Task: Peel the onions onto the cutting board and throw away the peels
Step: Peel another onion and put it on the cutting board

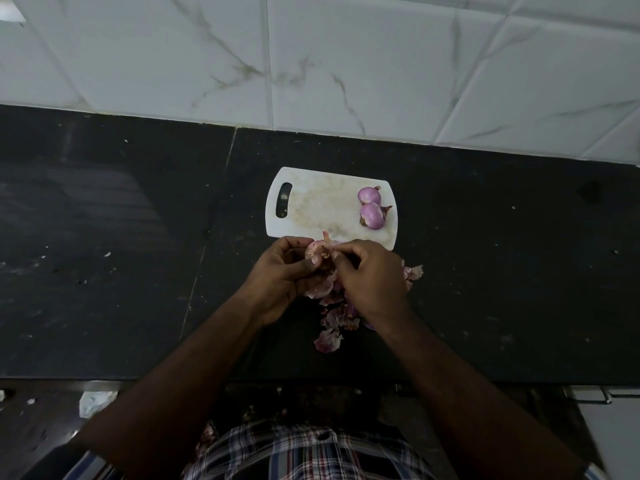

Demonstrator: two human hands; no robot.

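Head view shows the left hand (282, 271) gripping an onion (317, 252) just before the cutting board (311, 206), the right hand (370, 275) pinching its skin.

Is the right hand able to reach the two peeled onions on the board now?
Probably yes: the peeled onions lie unobstructed just beyond the right hand, but it is pinching the onion skin.

Two peeled onions (370, 206) sat touching on cutting board (311, 206) right end; peel pile (334, 317) on counter (104, 237) before board, under hands.
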